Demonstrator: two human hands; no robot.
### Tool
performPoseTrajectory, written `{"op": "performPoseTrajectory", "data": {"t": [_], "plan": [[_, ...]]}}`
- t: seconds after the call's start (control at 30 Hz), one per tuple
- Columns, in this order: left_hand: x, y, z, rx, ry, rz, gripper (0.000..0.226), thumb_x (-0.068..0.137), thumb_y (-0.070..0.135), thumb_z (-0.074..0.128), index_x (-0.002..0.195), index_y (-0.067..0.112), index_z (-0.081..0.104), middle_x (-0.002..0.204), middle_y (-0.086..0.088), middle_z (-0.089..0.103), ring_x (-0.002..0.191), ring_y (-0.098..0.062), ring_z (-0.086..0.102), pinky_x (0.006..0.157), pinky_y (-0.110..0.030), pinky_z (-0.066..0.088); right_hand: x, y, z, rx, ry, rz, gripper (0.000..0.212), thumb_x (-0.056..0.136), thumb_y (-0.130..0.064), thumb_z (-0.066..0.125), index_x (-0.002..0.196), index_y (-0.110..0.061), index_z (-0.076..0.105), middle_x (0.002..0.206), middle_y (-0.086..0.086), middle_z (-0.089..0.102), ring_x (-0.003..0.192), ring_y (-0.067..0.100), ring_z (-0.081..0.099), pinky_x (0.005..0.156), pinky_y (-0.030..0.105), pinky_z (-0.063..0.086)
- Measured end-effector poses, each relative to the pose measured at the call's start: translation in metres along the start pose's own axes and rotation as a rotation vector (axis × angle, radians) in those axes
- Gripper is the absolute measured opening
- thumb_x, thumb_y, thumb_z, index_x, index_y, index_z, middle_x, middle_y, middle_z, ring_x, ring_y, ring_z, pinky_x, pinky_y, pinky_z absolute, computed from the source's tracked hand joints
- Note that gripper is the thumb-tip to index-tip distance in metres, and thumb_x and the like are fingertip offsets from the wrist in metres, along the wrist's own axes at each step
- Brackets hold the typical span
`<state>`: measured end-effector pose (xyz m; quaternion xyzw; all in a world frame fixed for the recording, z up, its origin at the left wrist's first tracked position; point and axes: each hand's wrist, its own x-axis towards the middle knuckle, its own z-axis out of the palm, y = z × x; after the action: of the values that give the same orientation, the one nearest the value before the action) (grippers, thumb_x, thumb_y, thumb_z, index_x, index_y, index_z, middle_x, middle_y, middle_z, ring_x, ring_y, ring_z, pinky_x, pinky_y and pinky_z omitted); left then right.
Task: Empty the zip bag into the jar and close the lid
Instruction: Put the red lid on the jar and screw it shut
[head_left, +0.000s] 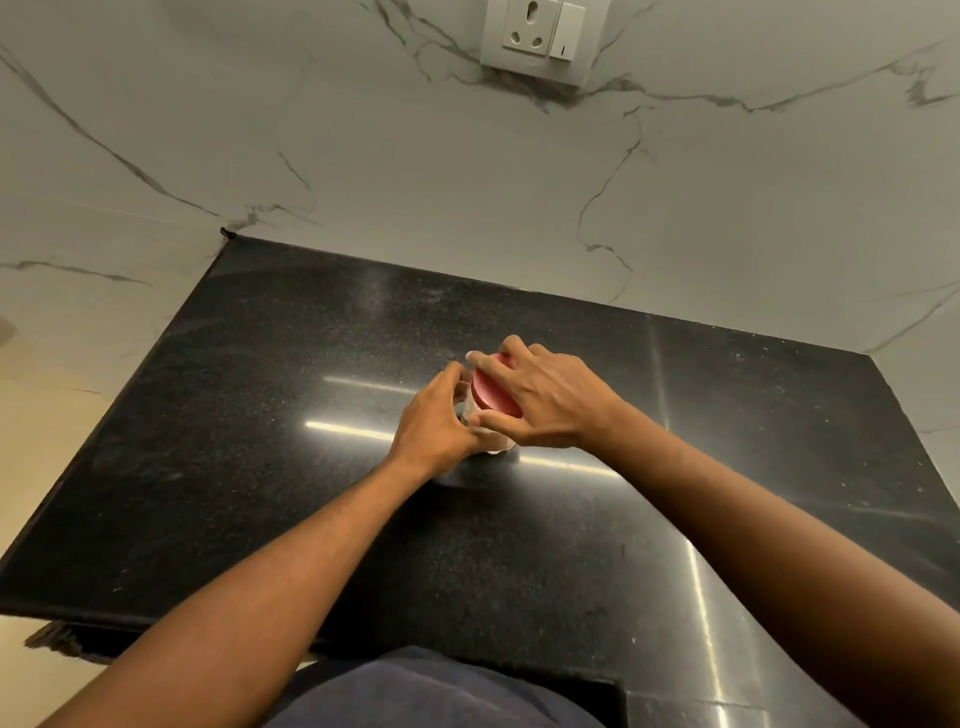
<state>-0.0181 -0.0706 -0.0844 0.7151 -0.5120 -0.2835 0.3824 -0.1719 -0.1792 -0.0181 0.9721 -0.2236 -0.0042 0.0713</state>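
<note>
A small jar (493, 441) with a red lid (491, 392) stands in the middle of the black counter (260, 415). My left hand (436, 421) grips the jar's body from the left side. From above and the right, my right hand (545, 400) wraps its fingers and thumb round the red lid. Most of the jar is hidden behind both hands, so its contents do not show. No zip bag is in view.
A marble wall (467, 197) rises directly behind the counter and along its left side, with a socket and switch plate (540, 39) high up. The counter's front edge has a cut-out near my body at the bottom.
</note>
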Motion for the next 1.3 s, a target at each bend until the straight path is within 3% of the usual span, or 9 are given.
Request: {"op": "performPoseTrajectory", "data": {"t": [0.4, 0.57, 0.67, 0.77, 0.83, 0.9, 1.03, 1.17, 1.3], "plan": [[-0.001, 0.002, 0.001, 0.086, 0.016, 0.009, 0.074, 0.050, 0.072, 0.084, 0.106, 0.039, 0.047, 0.107, 0.016, 0.065, 0.091, -0.011, 0.067, 0.076, -0.047, 0.060, 0.001, -0.011, 0.023, 0.046, 0.135, 0.112, 0.074, 0.094, -0.076, 0.037, 0.144, -0.022, 0.044, 0.115, 0.012, 0.056, 0.074, 0.026, 0.064, 0.051, 0.027, 0.037], [-0.003, -0.002, -0.002, 0.068, 0.004, 0.029, 0.075, 0.055, 0.072, 0.084, 0.115, 0.042, 0.050, 0.116, 0.016, 0.068, 0.101, -0.011, 0.068, 0.085, -0.047, 0.060, -0.003, -0.021, 0.020, 0.104, 0.178, 0.237, 0.077, 0.092, -0.080, 0.035, 0.147, -0.026, 0.041, 0.120, 0.008, 0.054, 0.087, 0.025, 0.065, 0.059, 0.031, 0.049], [-0.011, -0.009, -0.003, -0.018, 0.000, 0.034, 0.086, 0.061, 0.056, 0.095, 0.134, 0.037, 0.052, 0.132, 0.009, 0.064, 0.114, -0.012, 0.066, 0.094, -0.044, 0.060, -0.016, -0.032, 0.025, 0.384, 0.240, 0.451, 0.103, 0.078, -0.095, 0.039, 0.157, -0.030, 0.025, 0.135, 0.005, 0.051, 0.106, 0.020, 0.061, 0.076, 0.037, 0.055], [-0.024, -0.019, 0.000, -0.100, -0.009, -0.007, 0.102, 0.065, 0.044, 0.098, 0.151, 0.030, 0.045, 0.149, 0.004, 0.051, 0.128, -0.013, 0.056, 0.102, -0.029, 0.052, -0.037, -0.048, 0.039, 0.944, 0.318, 0.758, 0.112, 0.069, -0.095, 0.054, 0.159, -0.035, 0.022, 0.154, 0.000, 0.045, 0.119, 0.012, 0.058, 0.090, 0.032, 0.051], [-0.032, -0.023, 0.005, -0.146, 0.033, -0.048, 0.099, 0.070, 0.040, 0.096, 0.154, 0.029, 0.043, 0.152, 0.007, 0.048, 0.130, -0.009, 0.052, 0.096, -0.013, 0.042, -0.046, -0.058, 0.048, 1.376, 0.354, 0.857, 0.103, 0.074, -0.083, 0.066, 0.157, -0.033, 0.032, 0.155, 0.001, 0.050, 0.125, 0.013, 0.059, 0.101, 0.035, 0.052], [-0.036, -0.019, 0.010, -0.204, 0.053, -0.075, 0.092, 0.076, 0.039, 0.093, 0.154, 0.029, 0.045, 0.147, 0.010, 0.052, 0.125, -0.002, 0.053, 0.090, -0.004, 0.038, -0.048, -0.065, 0.056, 1.586, 0.371, 0.815, 0.074, 0.085, -0.060, 0.070, 0.149, -0.032, 0.045, 0.147, -0.002, 0.058, 0.130, 0.012, 0.059, 0.109, 0.038, 0.051], [-0.031, -0.008, 0.009, -0.289, 0.098, -0.114, 0.074, 0.082, 0.032, 0.088, 0.147, 0.026, 0.054, 0.137, 0.009, 0.064, 0.115, 0.002, 0.061, 0.081, -0.001, 0.046, -0.034, -0.070, 0.056, 1.604, 0.402, 0.694, 0.051, 0.096, -0.042, 0.069, 0.143, -0.027, 0.056, 0.134, -0.005, 0.069, 0.123, 0.011, 0.066, 0.106, 0.041, 0.054], [-0.014, -0.011, -0.020, -0.307, 0.152, -0.083, 0.072, 0.079, 0.036, 0.088, 0.144, 0.023, 0.060, 0.130, 0.010, 0.070, 0.115, 0.000, 0.066, 0.086, -0.005, 0.050, -0.003, -0.069, 0.043, 1.540, 0.421, 0.691, 0.060, 0.090, -0.053, 0.074, 0.143, -0.029, 0.057, 0.133, -0.006, 0.069, 0.121, 0.012, 0.067, 0.104, 0.044, 0.055], [0.019, -0.012, -0.053, -0.321, 0.147, -0.039, 0.067, 0.081, 0.032, 0.087, 0.143, 0.027, 0.062, 0.128, 0.011, 0.073, 0.116, -0.001, 0.069, 0.096, -0.023, 0.058, 0.037, -0.062, 0.030, 1.484, 0.408, 0.716, 0.071, 0.085, -0.067, 0.071, 0.142, -0.027, 0.057, 0.128, -0.008, 0.070, 0.115, 0.007, 0.068, 0.102, 0.040, 0.057]]}}
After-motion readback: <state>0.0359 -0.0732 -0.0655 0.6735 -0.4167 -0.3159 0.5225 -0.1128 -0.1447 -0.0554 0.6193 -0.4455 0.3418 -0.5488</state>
